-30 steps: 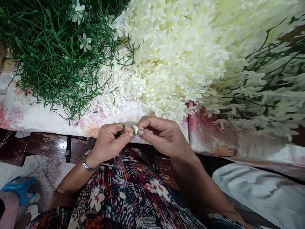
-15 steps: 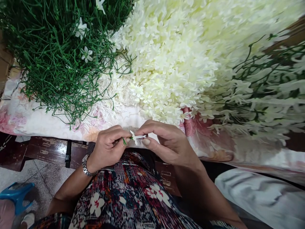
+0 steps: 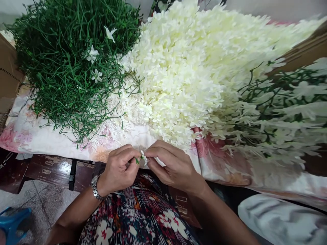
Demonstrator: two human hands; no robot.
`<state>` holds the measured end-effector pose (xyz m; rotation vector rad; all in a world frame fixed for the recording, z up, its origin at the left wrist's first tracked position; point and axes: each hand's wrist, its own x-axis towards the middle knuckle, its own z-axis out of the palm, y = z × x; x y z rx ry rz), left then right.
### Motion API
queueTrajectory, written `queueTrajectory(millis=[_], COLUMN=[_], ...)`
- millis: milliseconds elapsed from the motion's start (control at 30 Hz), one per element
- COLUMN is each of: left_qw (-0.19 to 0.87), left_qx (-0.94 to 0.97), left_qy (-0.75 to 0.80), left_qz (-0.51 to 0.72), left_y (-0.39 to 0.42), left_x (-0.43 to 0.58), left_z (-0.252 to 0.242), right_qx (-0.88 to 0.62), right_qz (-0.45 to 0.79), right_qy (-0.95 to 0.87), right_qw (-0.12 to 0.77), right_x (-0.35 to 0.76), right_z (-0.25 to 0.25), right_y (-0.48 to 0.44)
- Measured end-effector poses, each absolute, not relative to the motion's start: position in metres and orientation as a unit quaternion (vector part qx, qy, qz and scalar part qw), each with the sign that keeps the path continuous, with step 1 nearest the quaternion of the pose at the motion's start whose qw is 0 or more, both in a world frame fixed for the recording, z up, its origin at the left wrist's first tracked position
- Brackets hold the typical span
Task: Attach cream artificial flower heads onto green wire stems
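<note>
Head view: pinches a green artificial stem [image 3: 137, 160] in the left hand [image 3: 121, 167], a white flower [image 3: 144, 158] in the right hand [image 3: 173, 166]; looks partly joined. Seems done with flowered sprays [image 3: 304, 90] right of both hands; leaves mostly bare stems [image 3: 63, 71] ahead-left, loose blossoms [image 3: 178, 78] ahead. Works at floral cloth [image 3: 58, 137], near tiled floor [image 3: 52, 197] and blue stool [image 3: 12, 222] left of the hands.

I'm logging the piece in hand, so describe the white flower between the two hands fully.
The white flower has pale petals and green bits at its left; it looks artificial, perhaps fabric or plastic. It is held at the near edge of the floral cloth, left hand pinching its green side, right hand at its petals. Finer detail is too small to tell.
</note>
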<state>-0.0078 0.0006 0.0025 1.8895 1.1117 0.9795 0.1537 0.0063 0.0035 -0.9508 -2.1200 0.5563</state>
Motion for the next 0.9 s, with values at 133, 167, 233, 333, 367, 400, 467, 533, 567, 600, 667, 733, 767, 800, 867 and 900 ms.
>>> queueTrajectory(millis=[133,167,233,333,367,400,467,533,567,600,667,733,767,800,867,900], left_qw=[0.37,0.379,0.4,0.423,0.426,0.43,0.441,0.453,0.459,0.463,0.465,0.469,0.474,0.481,0.501,0.51], left_qx=[0.729,0.723,0.708,0.688,0.679,0.666,0.631,0.595,0.579,0.563,0.529,0.491,0.472,0.455,0.431,0.425], left_qy=[0.448,0.454,0.461,0.451,0.452,0.458,0.479,0.502,0.508,0.511,0.514,0.524,0.531,0.538,0.541,0.539], left_qz=[0.362,0.357,0.356,0.38,0.391,0.402,0.421,0.434,0.443,0.455,0.489,0.514,0.52,0.522,0.52,0.519], left_y=[0.004,0.004,0.004,0.003,0.002,0.001,0.0,-0.001,-0.001,-0.001,0.001,0.004,0.006,0.007,0.01,0.012], left_x=[-0.005,-0.006,-0.007,-0.011,-0.012,-0.014,-0.017,-0.02,-0.022,-0.024,-0.027,-0.028,-0.028,-0.027,-0.025,-0.023], left_z=[0.005,0.006,0.008,0.01,0.01,0.01,0.01,0.01,0.01,0.009,0.007,0.005,0.004,0.003,0.001,0.001], right_qx=[-0.382,-0.385,-0.392,-0.399,-0.399,-0.4,-0.398,-0.394,-0.393,-0.393,-0.402,-0.43,-0.454,-0.475,-0.516,-0.534], right_qz=[0.202,0.199,0.194,0.179,0.168,0.154,0.131,0.128,0.133,0.135,0.116,0.055,0.013,-0.021,-0.072,-0.087], right_qy=[-0.824,-0.823,-0.82,-0.822,-0.825,-0.829,-0.838,-0.85,-0.854,-0.855,-0.85,-0.841,-0.834,-0.826,-0.805,-0.795], right_qw=[0.367,0.367,0.369,0.365,0.363,0.36,0.349,0.326,0.315,0.311,0.32,0.323,0.314,0.302,0.283,0.273], right_x=[0.156,0.157,0.158,0.155,0.152,0.149,0.144,0.142,0.143,0.146,0.156,0.17,0.176,0.183,0.193,0.196], right_z=[0.003,0.004,0.006,0.005,0.004,0.003,0.001,0.001,0.002,0.003,0.007,0.01,0.01,0.01,0.01,0.009], right_y=[0.01,0.011,0.011,0.006,0.004,0.001,-0.003,-0.006,-0.006,-0.005,-0.001,0.006,0.009,0.013,0.019,0.023])
